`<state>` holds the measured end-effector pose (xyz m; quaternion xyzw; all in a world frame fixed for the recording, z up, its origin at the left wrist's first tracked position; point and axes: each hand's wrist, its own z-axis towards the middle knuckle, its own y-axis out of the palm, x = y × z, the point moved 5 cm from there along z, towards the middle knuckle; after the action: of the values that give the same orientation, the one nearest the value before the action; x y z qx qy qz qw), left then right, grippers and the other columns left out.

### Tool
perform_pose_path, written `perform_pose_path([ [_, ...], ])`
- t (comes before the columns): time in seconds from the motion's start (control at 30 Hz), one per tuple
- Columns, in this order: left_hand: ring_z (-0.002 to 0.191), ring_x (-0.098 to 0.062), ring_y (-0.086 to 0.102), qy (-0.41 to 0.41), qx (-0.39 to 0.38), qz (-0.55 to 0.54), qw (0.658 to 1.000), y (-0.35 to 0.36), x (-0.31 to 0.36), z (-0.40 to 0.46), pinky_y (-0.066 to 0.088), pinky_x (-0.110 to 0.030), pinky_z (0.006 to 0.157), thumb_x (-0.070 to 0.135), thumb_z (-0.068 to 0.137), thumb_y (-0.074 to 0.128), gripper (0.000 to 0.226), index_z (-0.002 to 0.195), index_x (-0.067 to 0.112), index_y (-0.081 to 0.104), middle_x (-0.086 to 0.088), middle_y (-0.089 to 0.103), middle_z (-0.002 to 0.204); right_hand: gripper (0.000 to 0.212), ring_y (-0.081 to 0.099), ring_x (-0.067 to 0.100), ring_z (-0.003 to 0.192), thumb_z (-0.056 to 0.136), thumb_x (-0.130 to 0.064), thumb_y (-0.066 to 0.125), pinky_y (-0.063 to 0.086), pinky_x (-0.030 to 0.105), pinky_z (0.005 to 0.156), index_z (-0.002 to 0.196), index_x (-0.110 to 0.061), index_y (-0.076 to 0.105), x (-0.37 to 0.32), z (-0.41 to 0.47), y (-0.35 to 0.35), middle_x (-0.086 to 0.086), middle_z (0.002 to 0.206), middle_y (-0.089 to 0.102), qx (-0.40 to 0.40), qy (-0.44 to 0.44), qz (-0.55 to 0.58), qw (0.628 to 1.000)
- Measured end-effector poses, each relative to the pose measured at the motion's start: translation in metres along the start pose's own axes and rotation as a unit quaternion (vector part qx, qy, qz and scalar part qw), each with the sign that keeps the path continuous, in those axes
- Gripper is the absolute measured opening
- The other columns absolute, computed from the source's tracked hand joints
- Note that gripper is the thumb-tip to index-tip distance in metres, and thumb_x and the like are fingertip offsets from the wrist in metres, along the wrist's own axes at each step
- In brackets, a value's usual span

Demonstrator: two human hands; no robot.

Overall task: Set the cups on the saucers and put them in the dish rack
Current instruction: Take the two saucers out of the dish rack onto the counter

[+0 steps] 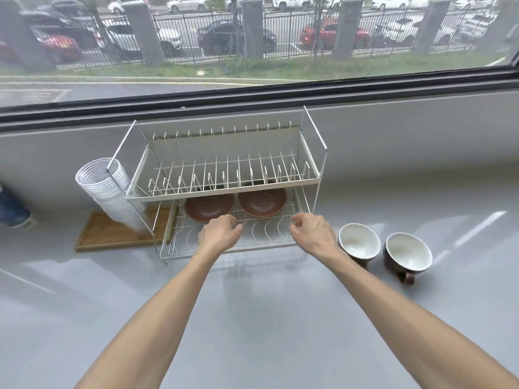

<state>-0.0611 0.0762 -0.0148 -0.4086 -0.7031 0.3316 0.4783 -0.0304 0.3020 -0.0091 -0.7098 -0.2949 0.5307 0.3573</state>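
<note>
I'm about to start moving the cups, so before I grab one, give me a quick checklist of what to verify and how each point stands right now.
1. Both brown round saucers, left and right, lie flat on the lower tier of the white wire dish rack: ok.
2. Saucer tops bare, ready for cups: ok.
3. Both brown cups with white insides, nearer and farther, on the counter right of the rack: ok.
4. Cups upright: not ok, both look tipped.
5. Left hand and right hand free: ok, fingers loosely curled at the rack's front edge, holding nothing.
6. Headroom under the upper tier for a cup: cannot tell.
</note>
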Motion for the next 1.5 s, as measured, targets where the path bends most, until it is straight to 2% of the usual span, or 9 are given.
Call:
perform_pose_path([
  [0.37,0.128,-0.035,0.057,-0.056,-0.001,-0.151,0.987,0.030,0.002,0.053,0.044,-0.041,0.108,0.038,0.096,0.049,0.057,0.147,0.013,0.048,-0.012,0.060,0.142,0.046,0.056,0.033,0.127,0.095,-0.026,0.054,0.045,0.040,0.105,0.139,-0.011,0.055,-0.022,0.072,0.034,0.013,0.136,0.063,-0.012,0.003,0.038,0.999],
  [0.53,0.139,-0.035,0.046,-0.076,-0.009,-0.186,0.980,0.039,0.006,0.076,0.039,-0.043,0.113,0.036,0.100,0.045,0.058,0.151,0.010,0.043,-0.013,0.051,0.151,0.033,0.062,0.039,0.099,0.096,-0.028,0.051,0.043,0.037,0.075,0.075,-0.003,0.052,-0.025,0.102,0.042,0.019,0.095,0.059,-0.019,0.036,0.025,0.999],
  [0.63,0.126,-0.039,0.058,-0.077,-0.003,-0.209,0.975,0.046,0.008,0.087,0.044,-0.045,0.108,0.034,0.100,0.044,0.051,0.144,0.008,0.050,-0.016,0.061,0.139,0.040,0.056,0.042,0.122,0.098,-0.027,0.050,0.046,0.040,0.094,0.130,-0.004,0.054,-0.028,0.113,0.046,0.023,0.126,0.062,-0.034,0.045,0.068,0.996],
  [0.7,0.114,-0.041,0.065,-0.084,0.002,-0.231,0.969,0.050,0.008,0.094,0.049,-0.048,0.102,0.033,0.098,0.043,0.046,0.134,0.009,0.059,-0.017,0.069,0.126,0.052,0.053,0.042,0.128,0.097,-0.033,0.049,0.045,0.042,0.101,0.142,-0.007,0.046,-0.031,0.121,0.047,0.021,0.139,0.057,-0.042,0.053,0.087,0.994],
  [1.03,0.088,-0.037,0.075,-0.150,0.050,-0.350,0.923,0.060,0.006,0.111,0.059,-0.047,0.089,0.017,0.094,0.063,0.017,0.078,0.012,0.059,-0.004,0.067,0.081,0.049,0.056,0.041,0.125,0.096,-0.026,0.055,0.047,0.041,0.096,0.139,-0.003,0.048,-0.024,0.139,0.054,0.020,0.136,0.058,-0.047,0.103,0.130,0.985],
  [1.1,0.079,-0.032,0.075,-0.159,0.050,-0.372,0.913,0.062,0.007,0.111,0.061,-0.045,0.088,0.009,0.094,0.062,0.002,0.092,0.008,0.062,-0.006,0.069,0.087,0.038,0.063,0.038,0.113,0.094,-0.025,0.054,0.049,0.037,0.085,0.128,-0.007,0.056,-0.022,0.139,0.056,0.017,0.120,0.065,-0.037,0.105,0.147,0.983],
  [1.17,0.072,-0.028,0.073,-0.165,0.044,-0.382,0.908,0.064,0.005,0.110,0.061,-0.044,0.088,0.004,0.092,0.060,0.012,0.103,0.007,0.062,-0.008,0.071,0.091,0.029,0.063,0.035,0.101,0.093,-0.023,0.052,0.049,0.035,0.082,0.116,-0.008,0.061,-0.018,0.135,0.055,0.011,0.105,0.064,-0.026,0.112,0.159,0.981],
  [1.37,0.078,-0.025,0.070,-0.151,0.039,-0.395,0.905,0.056,0.004,0.096,0.062,-0.047,0.085,-0.002,0.089,0.056,0.038,0.124,0.011,0.058,-0.001,0.066,0.096,0.019,0.058,0.039,0.112,0.091,-0.021,0.055,0.045,0.033,0.081,0.098,-0.005,0.061,-0.014,0.118,0.052,0.024,0.120,0.062,-0.038,0.110,0.130,0.985],
  [1.5,0.092,-0.032,0.074,-0.145,0.037,-0.423,0.894,0.048,-0.001,0.082,0.062,-0.048,0.086,-0.006,0.085,0.054,0.036,0.112,0.017,0.054,-0.009,0.069,0.111,0.030,0.061,0.040,0.112,0.086,-0.026,0.055,0.051,0.038,0.087,0.108,-0.005,0.058,-0.016,0.104,0.047,0.023,0.122,0.061,-0.038,0.113,0.117,0.986],
])
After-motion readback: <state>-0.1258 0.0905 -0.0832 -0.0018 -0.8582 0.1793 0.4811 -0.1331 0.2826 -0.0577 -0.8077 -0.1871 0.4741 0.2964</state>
